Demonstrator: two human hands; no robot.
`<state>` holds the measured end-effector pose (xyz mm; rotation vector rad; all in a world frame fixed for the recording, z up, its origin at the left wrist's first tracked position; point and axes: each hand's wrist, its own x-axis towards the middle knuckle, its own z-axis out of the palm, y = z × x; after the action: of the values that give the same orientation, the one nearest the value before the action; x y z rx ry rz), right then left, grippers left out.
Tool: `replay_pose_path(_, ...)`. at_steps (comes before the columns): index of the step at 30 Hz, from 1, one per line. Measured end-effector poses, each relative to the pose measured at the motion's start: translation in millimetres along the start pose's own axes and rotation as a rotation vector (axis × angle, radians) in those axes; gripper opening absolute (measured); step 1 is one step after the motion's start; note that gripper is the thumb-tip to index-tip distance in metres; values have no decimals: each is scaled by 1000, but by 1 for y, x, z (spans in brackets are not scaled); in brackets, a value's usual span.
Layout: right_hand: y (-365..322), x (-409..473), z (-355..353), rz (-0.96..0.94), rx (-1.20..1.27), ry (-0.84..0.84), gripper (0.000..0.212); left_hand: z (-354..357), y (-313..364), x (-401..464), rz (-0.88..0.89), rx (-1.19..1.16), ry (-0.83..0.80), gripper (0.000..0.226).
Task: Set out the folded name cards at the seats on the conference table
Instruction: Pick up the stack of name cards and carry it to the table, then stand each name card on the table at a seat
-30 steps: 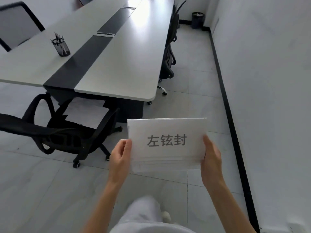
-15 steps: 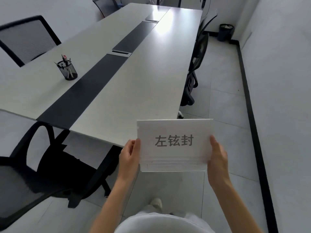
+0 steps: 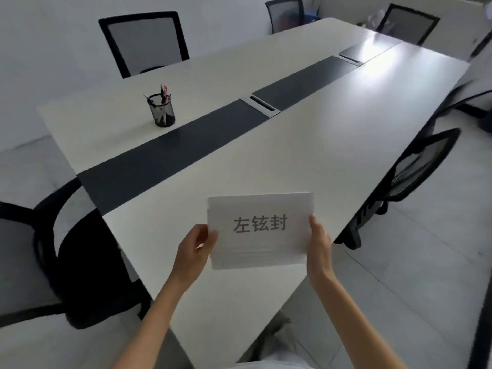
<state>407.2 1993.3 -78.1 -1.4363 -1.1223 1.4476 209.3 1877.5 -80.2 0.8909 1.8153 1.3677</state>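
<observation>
A stack of white folded name cards, its top card printed with grey characters, is held above the near corner of the long white conference table. My left hand grips the stack's left edge and my right hand grips its right edge. A dark strip runs down the table's middle. I see no cards standing on the tabletop.
A black mesh pen holder stands on the table's left half. Black mesh chairs are at the near left, far left, right side and far end. Grey tiled floor lies to the right.
I have walked up to the table's corner and turned left; the table now lies under the card stack. Both hands keep the same grip.
</observation>
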Motion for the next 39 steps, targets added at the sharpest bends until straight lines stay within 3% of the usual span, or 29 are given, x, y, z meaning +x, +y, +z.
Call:
replay_pose_path(2,-10,44,2,4,-60,-110,38,20,0,18,-25,11,106,6)
replay_pose_path(5,-29,96,8,-22,-159,-266,25,42,0,42,-60,34,253,1)
replay_pose_path(13,-30,204,22,-100,-329,-483,26,104,-12,81,-87,1,504,10)
replay_pose_path(22,1,229,13,-62,-349,-611,21,122,-31,85,-137,-51,514,13)
replay_pose_path(26,-13,231,9,-115,-427,-645,29,112,-35,88,-195,29,414,16)
replay_pose_path(29,-25,244,-1,-159,-478,-666,38,100,-35,87,-283,124,346,44)
replay_pose_path(32,-46,258,-7,-219,-475,-828,63,90,-19,87,-187,144,378,61)
replay_pose_path(34,-59,264,-2,-277,-541,-956,66,88,-7,91,-118,133,361,50)
replay_pose_path(36,-67,267,7,-298,-573,-1031,54,86,0,96,-90,81,388,34)
replay_pose_path(39,-74,265,17,-307,-521,-1009,32,82,2,98,-65,59,428,22)
